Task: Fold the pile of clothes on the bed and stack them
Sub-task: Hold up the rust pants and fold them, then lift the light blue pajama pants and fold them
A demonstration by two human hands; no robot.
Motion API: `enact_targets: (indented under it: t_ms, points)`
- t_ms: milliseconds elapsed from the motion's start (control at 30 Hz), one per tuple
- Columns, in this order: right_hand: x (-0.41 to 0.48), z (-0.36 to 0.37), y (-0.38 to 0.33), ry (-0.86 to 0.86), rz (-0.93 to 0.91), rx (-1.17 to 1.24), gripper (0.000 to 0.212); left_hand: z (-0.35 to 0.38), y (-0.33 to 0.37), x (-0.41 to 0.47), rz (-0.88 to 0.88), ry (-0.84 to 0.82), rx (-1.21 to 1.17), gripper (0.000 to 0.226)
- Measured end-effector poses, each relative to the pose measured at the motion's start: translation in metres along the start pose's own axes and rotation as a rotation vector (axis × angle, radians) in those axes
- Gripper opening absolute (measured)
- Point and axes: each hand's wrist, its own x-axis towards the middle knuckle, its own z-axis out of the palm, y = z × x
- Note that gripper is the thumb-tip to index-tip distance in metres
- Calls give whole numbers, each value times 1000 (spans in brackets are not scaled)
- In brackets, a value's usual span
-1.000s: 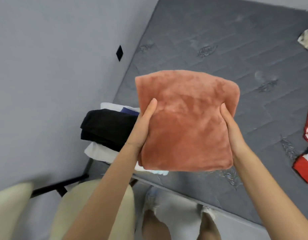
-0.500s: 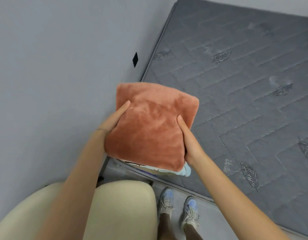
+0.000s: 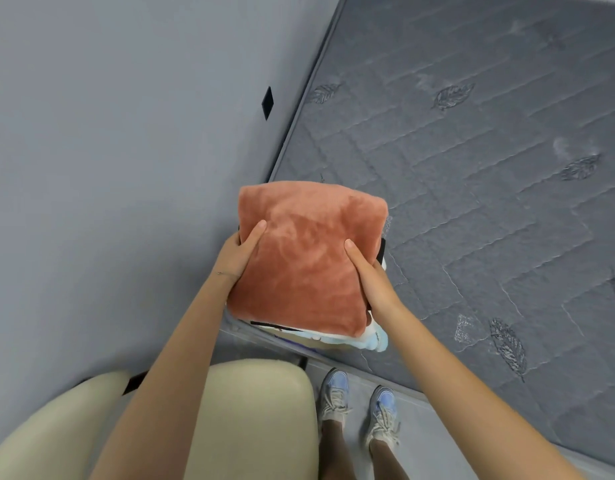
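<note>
A folded rust-orange plush garment (image 3: 306,258) lies on top of the stack of folded clothes (image 3: 364,336) at the near left corner of the grey mattress (image 3: 472,174). My left hand (image 3: 238,252) grips its left edge, thumb on top and fingers underneath. My right hand (image 3: 370,282) grips its right edge the same way. Only white, black and pale blue edges of the stack show beneath it.
The grey wall (image 3: 108,150) runs along the mattress's left side. A cream padded chair (image 3: 212,420) stands below my arms, beside the bed. My feet in blue and white sneakers (image 3: 359,405) stand on the floor next to the mattress edge.
I have carried the orange garment left and down over the stack, and the black folded piece is now covered. The view has swung left, so the clothes at the right edge are out of sight.
</note>
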Motion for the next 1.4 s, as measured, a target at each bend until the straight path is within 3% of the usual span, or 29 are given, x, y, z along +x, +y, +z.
enact_targets:
  t_ms: [100,267,433,633,800,967,1100,1167,1267,1400]
  points:
    - [-4,-3,9,20,14,-49,38,0,-12,-6,8,23,15,27]
    - [-11,-2,18,43,12,-74,40,1,-31,-15,65,134,37,22]
    - [-13,-11,12,97,-28,-168,62,-5,-22,-17,177,235,142,26]
    - [-17,-16,-7,96,-55,-155,48,-2,-6,-14,159,192,86,30]
    - [-15,-18,-9,97,-50,-157,50,0,2,-15,163,180,46,32]
    - [-15,-20,-9,80,-49,-145,53,-5,5,-12,167,240,45,61]
    - [-24,-29,-15,111,-72,-161,38,-6,13,-17,313,322,149,62]
    - [-28,-36,-15,182,-120,-269,41,-5,21,-23,487,348,271,61]
    - [-35,-62,-14,310,-212,-627,68,15,41,-36,729,319,589,65]
    - [-55,-107,-26,480,-249,-1002,69,71,72,-62,854,194,797,67]
